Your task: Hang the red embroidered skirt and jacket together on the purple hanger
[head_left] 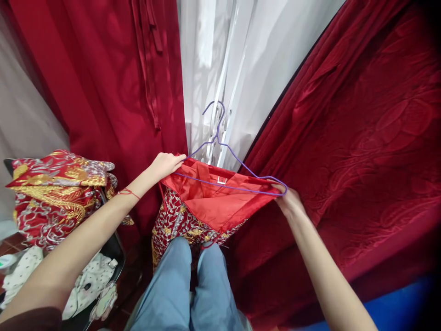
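A red embroidered garment (pixel 220 209) with a smooth red lining, a small white label and gold and silver patterns hangs down over the knees. My left hand (pixel 168 166) is closed on its upper left edge, by the left end of a purple hanger (pixel 237 158). At the opposite edge, my right hand (pixel 288 202) grips the cloth at the hanger's right end, its fingers partly hidden behind the fabric. The hanger lies across the garment's opening with its hook pointing up and away from me. Between both hands the waist edge is stretched wide.
At the left, a folded red, gold and silver embroidered garment (pixel 58 197) rests on a dark chair (pixel 119 257), with a white dotted cloth (pixel 91 278) below it. Dark red curtains (pixel 113 92) hang on both sides of white poles (pixel 227 69). Something blue (pixel 396 305) lies at lower right.
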Available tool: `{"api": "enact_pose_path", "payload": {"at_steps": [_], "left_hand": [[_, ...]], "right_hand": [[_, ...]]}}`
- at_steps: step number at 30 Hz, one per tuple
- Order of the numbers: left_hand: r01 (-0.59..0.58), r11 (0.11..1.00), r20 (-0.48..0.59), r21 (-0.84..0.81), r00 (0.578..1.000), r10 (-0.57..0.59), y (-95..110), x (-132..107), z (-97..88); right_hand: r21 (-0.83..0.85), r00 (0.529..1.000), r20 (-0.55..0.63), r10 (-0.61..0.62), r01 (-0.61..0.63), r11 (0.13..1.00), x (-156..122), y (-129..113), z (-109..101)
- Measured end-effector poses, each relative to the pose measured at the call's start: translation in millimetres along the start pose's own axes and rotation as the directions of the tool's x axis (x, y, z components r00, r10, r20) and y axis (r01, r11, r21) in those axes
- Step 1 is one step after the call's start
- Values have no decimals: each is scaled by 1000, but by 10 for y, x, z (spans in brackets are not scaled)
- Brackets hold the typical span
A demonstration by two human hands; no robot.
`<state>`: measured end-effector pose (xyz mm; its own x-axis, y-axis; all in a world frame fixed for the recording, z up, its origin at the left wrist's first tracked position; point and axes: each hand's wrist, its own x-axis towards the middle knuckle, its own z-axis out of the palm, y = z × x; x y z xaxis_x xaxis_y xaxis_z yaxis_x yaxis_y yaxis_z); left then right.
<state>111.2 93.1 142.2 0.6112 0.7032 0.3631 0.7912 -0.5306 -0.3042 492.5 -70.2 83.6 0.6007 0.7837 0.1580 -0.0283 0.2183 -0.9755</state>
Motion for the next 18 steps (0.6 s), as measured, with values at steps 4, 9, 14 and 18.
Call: {"api": "enact_pose_path", "payload": {"at_steps": [4, 9, 14, 18], "left_hand": [[25, 999, 17, 40, 1000, -25, 5, 13, 51], [70, 996, 9, 58, 997, -71, 100, 8, 97], [122, 992, -5, 20, 993, -122, 217, 19, 113], [134, 991, -18, -24, 991, -134, 300, -7, 93]], "right_hand": [[-50, 1000, -28, 13, -15, 999, -159, -304, -53], [-184, 999, 3, 40, -39, 982, -409, -501, -126], [-213, 997, -5, 72, -72, 974, -524, -551, -166], [-251, 998, -43, 46, -56, 966, -534, -578, -100]]}}
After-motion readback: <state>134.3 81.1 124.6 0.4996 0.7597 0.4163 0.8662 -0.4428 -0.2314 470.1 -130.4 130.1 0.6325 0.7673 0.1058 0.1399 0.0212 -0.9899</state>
